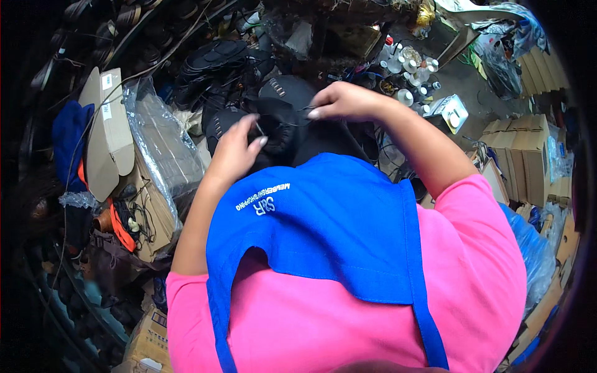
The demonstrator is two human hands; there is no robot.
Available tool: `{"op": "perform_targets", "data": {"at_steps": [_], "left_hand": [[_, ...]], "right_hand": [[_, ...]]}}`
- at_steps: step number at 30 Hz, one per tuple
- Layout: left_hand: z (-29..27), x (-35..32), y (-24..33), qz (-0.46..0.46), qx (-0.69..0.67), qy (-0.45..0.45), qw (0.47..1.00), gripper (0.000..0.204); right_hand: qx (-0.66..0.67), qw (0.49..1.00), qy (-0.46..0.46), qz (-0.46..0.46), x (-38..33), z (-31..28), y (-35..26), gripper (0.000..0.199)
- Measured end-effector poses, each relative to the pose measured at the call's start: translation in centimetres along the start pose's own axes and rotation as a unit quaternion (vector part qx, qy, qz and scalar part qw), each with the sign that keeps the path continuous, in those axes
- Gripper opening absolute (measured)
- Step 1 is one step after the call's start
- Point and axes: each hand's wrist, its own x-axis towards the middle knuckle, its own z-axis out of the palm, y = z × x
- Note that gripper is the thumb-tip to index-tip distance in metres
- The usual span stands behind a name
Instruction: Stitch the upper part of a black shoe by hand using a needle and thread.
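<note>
Nearest the camera is the person's pink shirt (485, 273) with a blue apron (329, 224) over it, filling the lower half of the view. Just above the apron's top edge lies a black shoe piece (283, 121), dark and rounded, held up between both hands. The left hand (236, 146) is at the shoe piece's left side, fingers pinched closed on what looks like a thin needle or thread end; it is too small to tell which. The right hand (345, 99) sits at the shoe piece's upper right, fingers curled and closed on its edge. Left of the shoe piece, a clear plastic bag (158, 137) covers a stack of cardboard, with a flat cardboard box (109, 124) beyond it. Above the shoe piece are more black soles (214, 59). To its right stand small white bottles (407, 68), and farther right a row of brown cartons (525, 149).
</note>
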Motion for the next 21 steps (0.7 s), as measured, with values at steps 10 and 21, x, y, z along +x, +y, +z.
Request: {"op": "perform_targets", "data": {"at_steps": [10, 21], "left_hand": [[-9.8, -3.6, -6.3, -0.212, -0.412, 0.041, 0.885, 0.024], [-8.0, 1.6, -7.6, -0.133, -0.749, 0.082, 0.643, 0.041]], "right_hand": [[0.003, 0.983, 0.138, 0.119, -9.3, -4.7, 1.5, 0.029], [-0.262, 0.938, 0.171, 0.147, -13.0, 1.8, 8.3, 0.031]]}}
